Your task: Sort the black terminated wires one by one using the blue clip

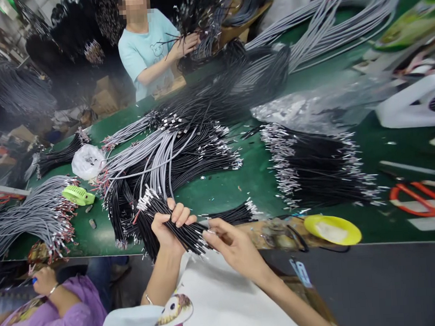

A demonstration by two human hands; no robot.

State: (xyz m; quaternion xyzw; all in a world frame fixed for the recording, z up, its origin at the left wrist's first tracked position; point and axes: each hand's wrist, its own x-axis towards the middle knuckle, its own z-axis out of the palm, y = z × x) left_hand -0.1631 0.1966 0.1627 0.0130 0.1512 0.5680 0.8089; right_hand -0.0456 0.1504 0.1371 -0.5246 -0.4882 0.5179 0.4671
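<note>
My left hand point(172, 227) is wrapped round a bundle of short black cables point(187, 233) with bare, silvery-white ends. The bundle slants from upper left to lower right, just over the table's front edge. At its lower right end is my right hand point(233, 245), thumb and fingers curled together against the cable tips. What exactly these fingers pinch is too small to make out. Behind my left hand lie a heap of black cables point(188, 169) and a sheaf of grey cables point(139, 155). A smaller bunch of black cables point(235, 213) rests just beyond my right hand.
On the green table point(255, 180) are a wide stack of black cables point(317, 166), a yellow dish point(332, 229), orange-handled scissors point(415, 200), a green gadget point(78, 195) and grey cables point(32, 209). A person in light blue point(151, 49) works opposite; another in purple point(60, 310) sits left.
</note>
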